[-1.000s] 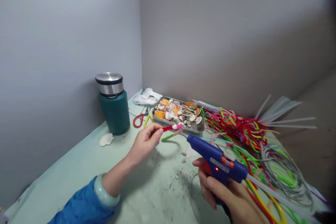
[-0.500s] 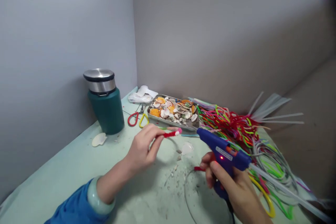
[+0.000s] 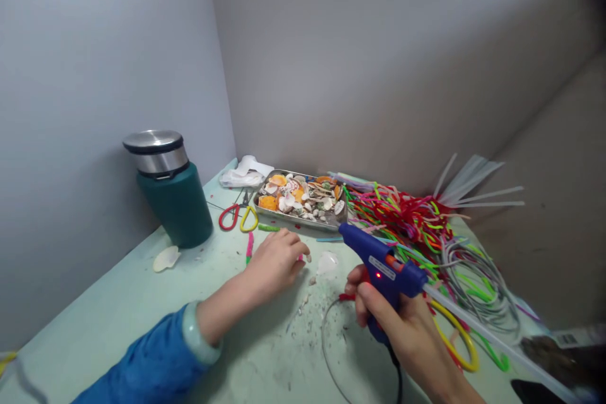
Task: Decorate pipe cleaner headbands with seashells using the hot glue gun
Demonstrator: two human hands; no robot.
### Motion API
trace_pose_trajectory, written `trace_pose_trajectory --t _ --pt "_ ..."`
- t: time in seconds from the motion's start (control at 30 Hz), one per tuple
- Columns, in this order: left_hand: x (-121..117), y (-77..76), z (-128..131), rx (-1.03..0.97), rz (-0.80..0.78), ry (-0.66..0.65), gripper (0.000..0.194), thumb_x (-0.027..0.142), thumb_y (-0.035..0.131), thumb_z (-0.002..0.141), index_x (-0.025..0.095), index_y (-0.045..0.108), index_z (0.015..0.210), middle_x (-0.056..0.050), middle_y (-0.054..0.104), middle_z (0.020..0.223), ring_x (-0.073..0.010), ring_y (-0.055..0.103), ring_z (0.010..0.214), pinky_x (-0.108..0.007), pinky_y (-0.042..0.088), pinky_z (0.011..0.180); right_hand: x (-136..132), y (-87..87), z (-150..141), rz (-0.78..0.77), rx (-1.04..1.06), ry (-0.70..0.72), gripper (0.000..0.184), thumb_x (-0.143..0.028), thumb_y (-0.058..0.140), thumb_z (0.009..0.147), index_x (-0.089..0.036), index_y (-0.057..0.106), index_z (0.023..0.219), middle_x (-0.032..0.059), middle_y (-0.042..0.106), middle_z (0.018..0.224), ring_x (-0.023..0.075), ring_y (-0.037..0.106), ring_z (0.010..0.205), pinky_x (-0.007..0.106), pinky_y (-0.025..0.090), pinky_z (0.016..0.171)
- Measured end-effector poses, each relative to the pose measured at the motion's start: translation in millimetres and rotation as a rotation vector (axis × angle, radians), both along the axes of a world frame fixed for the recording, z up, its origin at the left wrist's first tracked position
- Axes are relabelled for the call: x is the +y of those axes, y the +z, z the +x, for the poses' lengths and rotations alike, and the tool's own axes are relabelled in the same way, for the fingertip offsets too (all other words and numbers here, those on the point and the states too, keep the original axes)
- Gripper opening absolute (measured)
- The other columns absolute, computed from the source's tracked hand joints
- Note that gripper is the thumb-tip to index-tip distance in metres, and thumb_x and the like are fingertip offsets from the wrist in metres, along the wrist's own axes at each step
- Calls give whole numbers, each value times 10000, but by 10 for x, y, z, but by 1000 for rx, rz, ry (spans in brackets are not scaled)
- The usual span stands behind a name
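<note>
My right hand (image 3: 395, 312) is wrapped round a blue hot glue gun (image 3: 374, 259), its red light lit and a long clear glue stick (image 3: 473, 319) sticking out of the back. The nozzle points left toward the shell tray. Low over the table, my left hand (image 3: 276, 260) has its fingers curled down and together. A bit of pink shows by the fingertips; what they hold is mostly hidden. Beside that hand lie a pink and green fuzzy strip (image 3: 249, 247) and a green strip (image 3: 268, 227). A clear glue-like patch (image 3: 327, 263) and a small shell (image 3: 312, 280) are right of it.
Behind stands a metal tray (image 3: 303, 222) of shells. Scissors (image 3: 239, 218) with red and yellow handles, a green flask (image 3: 175, 205) and a white shell (image 3: 166, 259) are at left. Pipe cleaners (image 3: 402, 214), coiled wire (image 3: 478, 290) and clear glue sticks (image 3: 468, 183) lie right.
My left hand has moved down and right from holding up a red fuzzy stick with a pink and white tip. The glue gun stays in my right hand; the view has shifted slightly.
</note>
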State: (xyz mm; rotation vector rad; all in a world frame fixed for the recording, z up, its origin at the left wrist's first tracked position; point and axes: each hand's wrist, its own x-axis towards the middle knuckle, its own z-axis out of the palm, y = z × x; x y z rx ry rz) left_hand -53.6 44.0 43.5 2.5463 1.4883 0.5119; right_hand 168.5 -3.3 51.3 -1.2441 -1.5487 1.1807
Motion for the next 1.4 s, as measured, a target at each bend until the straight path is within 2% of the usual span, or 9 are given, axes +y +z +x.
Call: trace_pose_trajectory --t 0.17,0.33,0.47,0.6,0.77,0.83,0.97,1.1,1.4 --pt "292 -16 198 195 -41 -28 150 144 536 771 174 677 734 -99 627 836 -250 502 903 -370 349 767 -6 -6 6 11 -5 -5 428 -545 551 845 -159 604 1021 13 593 658 147 561 590 258 462 574" --pt "418 -124 229 129 -60 -66 120 156 564 756 162 663 687 -94 642 774 -245 525 877 -368 352 782 -3 -7 11 3 -21 11 435 -550 535 850 -155 607 1018 12 590 631 154 570 599 258 462 576" --pt "468 -98 230 -303 -228 0 104 226 576 770 171 661 788 -52 656 767 -172 548 715 -305 401 687 2 -3 1 23 4 1 425 -544 544 846 -157 598 1014 6 574 625 150 559 584 257 461 567" --pt "379 160 99 -937 -431 82 157 295 667 722 164 620 796 -28 650 769 -137 574 691 -276 447 668 -4 2 -11 28 43 -14 419 -552 564 827 -164 596 982 10 572 639 152 556 579 262 468 559" --pt "57 398 -201 -1265 -468 190 255 264 763 640 159 617 821 -17 652 715 -128 601 658 -277 467 667 -28 -70 -2 -33 17 26 424 -545 559 835 -164 603 1015 31 607 696 161 569 613 270 476 582" --pt "-86 348 -274 -1325 -503 230 235 280 762 660 151 625 802 -28 666 698 -124 601 645 -268 469 659 -50 -117 -9 -65 9 83 424 -544 556 837 -165 609 1019 43 629 747 158 571 620 276 481 598" --pt "-288 62 -283 -1469 -752 384 260 274 789 649 118 653 805 -58 697 728 -95 588 572 -258 487 649 -124 -191 -80 -136 -19 190 440 -564 573 808 -163 634 980 57 637 791 158 567 614 283 481 586" --pt "-353 -149 -225 -1597 -869 476 271 199 809 625 98 682 842 -91 712 772 -97 600 574 -268 513 678 -211 -219 -189 -161 -78 187 406 -561 609 771 -179 659 898 33 611 706 160 552 582 282 469 564" --pt "-339 -194 -222 -1569 -844 489 241 239 815 622 99 706 784 -87 719 737 -98 602 571 -230 497 629 -255 -208 -240 -147 -168 113 322 -524 636 751 -214 681 830 31 600 624 212 574 623 303 476 569"
